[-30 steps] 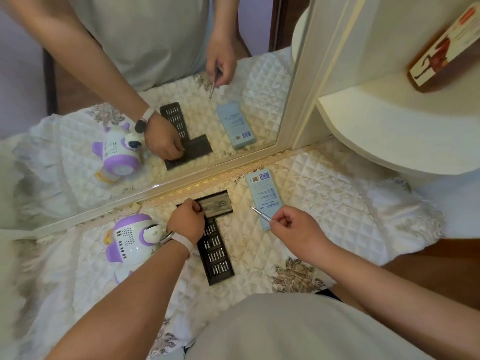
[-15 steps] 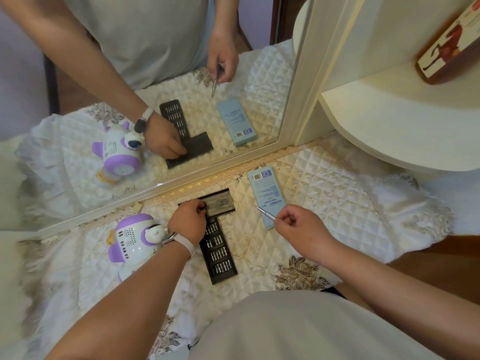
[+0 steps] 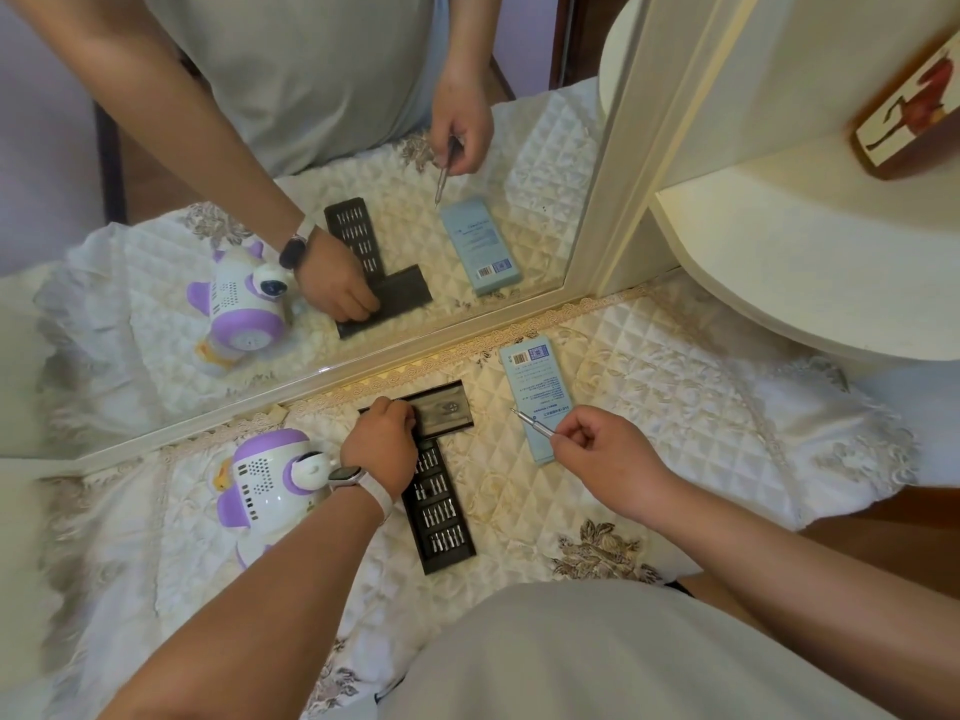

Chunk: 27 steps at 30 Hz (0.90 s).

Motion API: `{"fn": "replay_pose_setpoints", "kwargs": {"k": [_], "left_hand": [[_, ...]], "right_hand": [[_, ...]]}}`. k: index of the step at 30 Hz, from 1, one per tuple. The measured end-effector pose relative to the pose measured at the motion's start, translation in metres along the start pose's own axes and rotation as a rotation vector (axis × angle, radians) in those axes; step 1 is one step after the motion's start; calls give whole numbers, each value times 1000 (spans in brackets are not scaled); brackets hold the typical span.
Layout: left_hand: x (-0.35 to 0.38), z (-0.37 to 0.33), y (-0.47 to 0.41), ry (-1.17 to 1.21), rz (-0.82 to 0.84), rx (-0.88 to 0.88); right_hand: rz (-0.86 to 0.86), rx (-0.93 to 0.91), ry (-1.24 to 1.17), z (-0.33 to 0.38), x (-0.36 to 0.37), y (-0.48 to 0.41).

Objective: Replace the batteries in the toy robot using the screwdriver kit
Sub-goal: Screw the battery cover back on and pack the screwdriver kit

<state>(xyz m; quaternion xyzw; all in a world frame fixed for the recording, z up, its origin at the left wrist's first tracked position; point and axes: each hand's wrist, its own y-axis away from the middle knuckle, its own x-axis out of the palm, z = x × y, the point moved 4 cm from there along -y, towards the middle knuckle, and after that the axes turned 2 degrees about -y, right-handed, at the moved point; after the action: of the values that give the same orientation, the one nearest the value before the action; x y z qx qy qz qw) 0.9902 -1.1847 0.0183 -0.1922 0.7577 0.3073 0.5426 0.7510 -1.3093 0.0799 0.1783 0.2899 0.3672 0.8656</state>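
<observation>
A white and purple toy robot lies on the quilted cloth at the left. Right of it sits the dark bit tray of the screwdriver kit, with rows of metal bits. The kit's dark case lies crosswise at the tray's far end. My left hand rests on the junction of tray and case, fingers curled on the case's left end. My right hand pinches a thin silver screwdriver, its tip pointing up and left above a light blue box.
A large mirror stands along the far edge of the cloth and repeats the scene. A cream rounded shelf juts out at the upper right, with a framed picture on it. The cloth's lace edge ends at the right over bare wood.
My right hand has drawn back slightly toward me with the screwdriver. My left hand stays on the case, shifting only a little.
</observation>
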Motion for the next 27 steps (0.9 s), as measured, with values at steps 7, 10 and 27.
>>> {"fn": "replay_pose_setpoints", "kwargs": {"k": [7,10,27], "left_hand": [[-20,-19,6,491,-45,-183],[-36,-30,22,778,-49,-272],[-148,-39,113,1513,-90,7]], "right_hand": [[2,-23,-7,9,-1,3],[7,-52,-24,21,-3,8],[78,-394,-79,112,8,71]]}}
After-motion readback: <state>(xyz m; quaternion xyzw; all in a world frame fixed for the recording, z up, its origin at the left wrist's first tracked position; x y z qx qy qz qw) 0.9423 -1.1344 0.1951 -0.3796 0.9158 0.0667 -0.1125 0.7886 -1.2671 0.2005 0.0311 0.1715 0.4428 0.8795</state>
